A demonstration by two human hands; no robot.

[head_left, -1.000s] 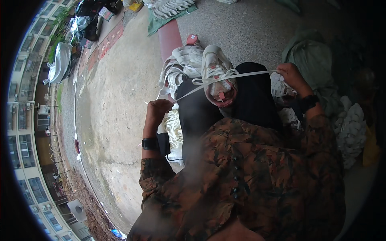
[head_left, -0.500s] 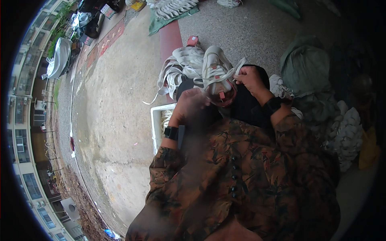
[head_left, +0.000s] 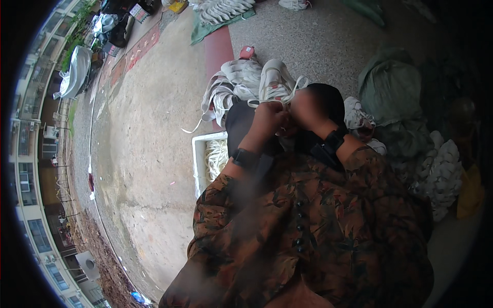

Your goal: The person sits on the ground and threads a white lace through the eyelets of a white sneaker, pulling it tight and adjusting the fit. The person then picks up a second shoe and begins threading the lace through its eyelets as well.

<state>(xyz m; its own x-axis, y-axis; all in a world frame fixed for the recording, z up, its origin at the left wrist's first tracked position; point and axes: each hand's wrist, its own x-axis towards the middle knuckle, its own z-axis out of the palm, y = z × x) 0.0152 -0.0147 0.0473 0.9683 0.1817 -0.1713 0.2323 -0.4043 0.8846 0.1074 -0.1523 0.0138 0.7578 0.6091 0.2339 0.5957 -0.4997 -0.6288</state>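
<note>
A white sneaker (head_left: 275, 77) with pinkish-red trim rests on my dark-clad lap, its toe pointing away from me. My left hand (head_left: 269, 119) is closed at the near end of the sneaker, fingers curled; what they hold is hidden. Close against it, my right hand (head_left: 309, 109) is blurred by motion and its fingertips are mostly out of sight. A loop of white shoelace (head_left: 302, 82) runs from the sneaker into this right hand. Both hands cover the shoe's opening. Beyond my left hand lies a heap of white shoe uppers with loose laces (head_left: 239, 77).
A white foam box (head_left: 196, 164) of white laces stands left of my lap. To my right are another white sneaker (head_left: 357, 113), a green sack (head_left: 390, 82) and a pile of white shoe pieces (head_left: 441, 172). More white pieces lie on a green cloth (head_left: 197, 33) farther off.
My hands have come together over the shoe's opening, covering the red tag seen before. The left hand moved right and up; the right moved slightly left and down.
</note>
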